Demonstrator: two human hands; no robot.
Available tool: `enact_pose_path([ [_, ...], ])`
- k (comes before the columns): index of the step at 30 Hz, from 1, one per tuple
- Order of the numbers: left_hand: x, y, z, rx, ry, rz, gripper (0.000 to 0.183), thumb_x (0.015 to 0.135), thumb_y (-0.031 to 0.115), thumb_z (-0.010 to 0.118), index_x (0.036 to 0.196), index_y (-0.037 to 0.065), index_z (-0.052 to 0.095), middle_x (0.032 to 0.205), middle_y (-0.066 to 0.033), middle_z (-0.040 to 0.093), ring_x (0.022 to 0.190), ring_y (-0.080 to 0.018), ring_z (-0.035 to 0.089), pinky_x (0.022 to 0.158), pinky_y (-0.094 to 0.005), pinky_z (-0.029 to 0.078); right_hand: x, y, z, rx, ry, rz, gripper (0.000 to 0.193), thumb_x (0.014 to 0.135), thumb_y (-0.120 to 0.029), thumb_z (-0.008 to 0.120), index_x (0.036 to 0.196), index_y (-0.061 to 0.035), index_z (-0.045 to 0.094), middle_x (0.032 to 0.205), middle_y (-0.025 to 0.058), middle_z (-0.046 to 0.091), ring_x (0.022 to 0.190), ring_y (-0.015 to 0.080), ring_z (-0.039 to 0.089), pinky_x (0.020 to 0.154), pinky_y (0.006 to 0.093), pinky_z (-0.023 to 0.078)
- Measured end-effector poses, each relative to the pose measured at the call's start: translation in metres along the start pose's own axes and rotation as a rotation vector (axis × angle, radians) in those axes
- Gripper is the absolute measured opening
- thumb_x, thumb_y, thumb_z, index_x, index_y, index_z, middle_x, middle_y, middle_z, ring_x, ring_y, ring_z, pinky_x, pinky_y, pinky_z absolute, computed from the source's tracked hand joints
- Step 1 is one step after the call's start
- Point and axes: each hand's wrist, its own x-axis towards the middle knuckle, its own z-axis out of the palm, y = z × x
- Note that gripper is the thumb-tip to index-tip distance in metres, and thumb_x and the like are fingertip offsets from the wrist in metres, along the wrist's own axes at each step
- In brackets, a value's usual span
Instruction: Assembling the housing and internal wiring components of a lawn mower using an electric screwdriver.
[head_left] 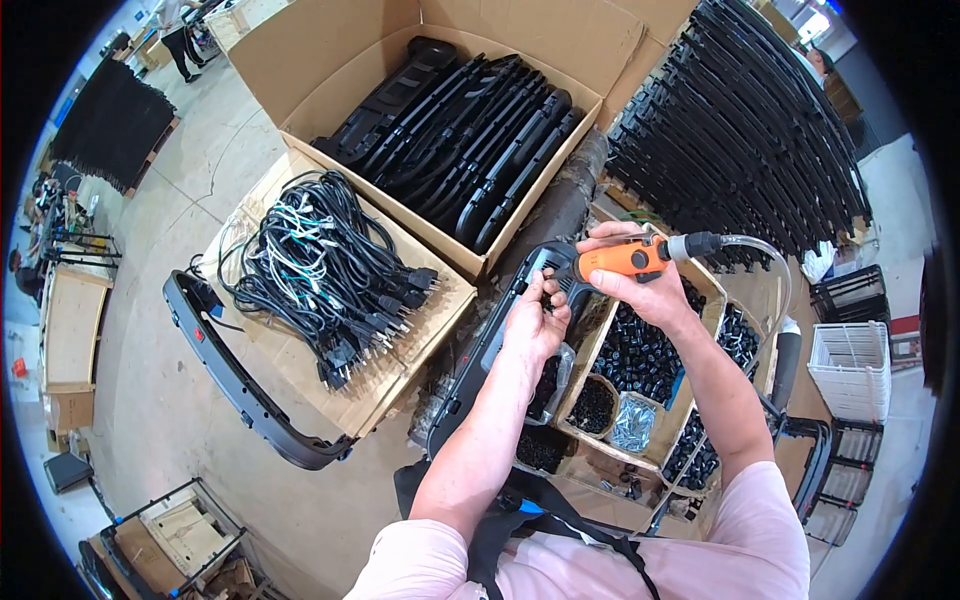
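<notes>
- R hand (640, 285) clamped round orange pneumatic driver (622, 260); L hand (535, 320) fingers pinch black panel (500, 340).
- Risk: bit slip off fastener → pinched L fingers; hose (770, 265) snag.

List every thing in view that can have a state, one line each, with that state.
Left hand: grip pressing on the black curved panel.
Right hand: grip closed round the orange power screwdriver, tip down at the panel.
Large cardboard box: flaps open, filled with black parts standing on edge.
Black power cords: loose, tangled in a flat open carton.
Divided parts tray: open, compartments holding small black pieces and silvery screws.
</notes>
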Motion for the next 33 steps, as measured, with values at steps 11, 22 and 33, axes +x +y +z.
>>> enact_pose_path([
  [11, -0.005, -0.019, 0.005, 0.088, 0.127, 0.049, 0.038, 0.115, 0.041, 0.047, 0.117, 0.007, 0.063, 0.094, -0.0025, 0.060, 0.081, -0.0164, 0.059, 0.068, -0.0286, 0.053, 0.024, 0.022, 0.019, -0.084, 0.080, -0.072, 0.055, 0.088, -0.009, 0.082, 0.138, -0.0015, 0.058, 0.126, 0.0158, 0.073, 0.118, 0.0209, 0.069, 0.108, 0.0400, 0.054],
  [22, -0.062, -0.038, -0.016, 0.128, 0.119, -0.100, 0.033, 0.116, 0.028, 0.044, 0.125, -0.001, 0.057, 0.110, -0.0129, 0.061, 0.096, -0.0268, 0.067, 0.085, -0.0367, 0.063, 0.051, 0.043, 0.034, -0.218, 0.044, -0.092, 0.041, 0.084, -0.011, 0.083, 0.122, -0.0033, 0.068, 0.113, 0.0099, 0.074, 0.104, 0.0170, 0.071, 0.097, 0.0343, 0.057],
  [33, -0.132, -0.045, -0.070, 0.286, 0.167, -0.185, 0.032, 0.116, 0.025, 0.043, 0.127, -0.001, 0.057, 0.110, -0.0104, 0.064, 0.097, -0.0241, 0.068, 0.089, -0.0398, 0.060, 0.046, 0.046, 0.045, -0.278, 0.030, -0.119, 0.035, 0.082, -0.013, 0.084, 0.114, -0.0044, 0.072, 0.103, 0.0042, 0.074, 0.095, 0.0154, 0.070, 0.092, 0.0343, 0.057],
])
